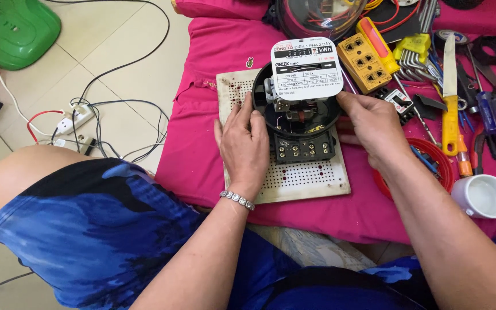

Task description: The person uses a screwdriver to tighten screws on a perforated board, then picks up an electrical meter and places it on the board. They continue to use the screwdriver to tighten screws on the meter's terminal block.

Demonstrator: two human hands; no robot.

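Observation:
A round black electricity meter with a white faceplate and no cover sits on a cream perforated board laid over pink cloth. My left hand grips the meter's left side, its fingers lying on the board. My right hand holds the meter's right rim. A black terminal block with brass screws shows at the meter's lower end, between both hands.
Right of the board lie a yellow socket block, a yellow-handled knife, hex keys, pliers, screwdrivers, a red wire coil and a white cup. A clear dome cover is behind. Cables and a plug strip cross the floor left.

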